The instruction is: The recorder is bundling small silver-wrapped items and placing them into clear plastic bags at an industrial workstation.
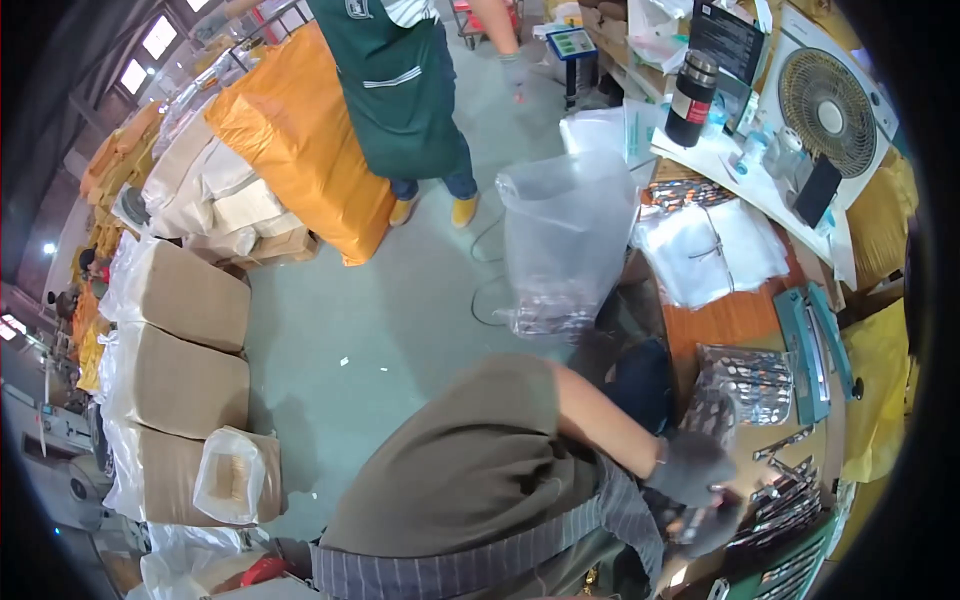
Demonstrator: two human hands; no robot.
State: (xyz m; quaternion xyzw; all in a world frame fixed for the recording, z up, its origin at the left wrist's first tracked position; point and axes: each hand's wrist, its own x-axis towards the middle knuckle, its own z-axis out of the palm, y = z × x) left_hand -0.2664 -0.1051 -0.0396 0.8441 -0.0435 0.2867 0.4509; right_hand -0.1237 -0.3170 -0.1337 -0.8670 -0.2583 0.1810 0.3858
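Note:
My left hand (686, 466), in a dark grey glove, is low at the right over the worktable, its fingertips close to my right hand (711, 527), also gloved. Between and beside them are small dark patterned packets (684, 523), blurred; my right hand's fingers curl round them. How far my left hand grips them is hidden. Just above lies a clear bag of patterned items (757, 384). To the right of my hands, slim patterned pieces (784, 499) lie in a loose pile, with more in a green tray (799, 562) below.
A teal bag sealer (812, 356), stacked clear bags (709, 251), a thermos (691, 97) and a fan (830, 116) stand along the table. A large clear bag (566, 232) is beside it. A person in a green apron (409, 97) stands by an orange sack (307, 142). Cartons (191, 379) line the left.

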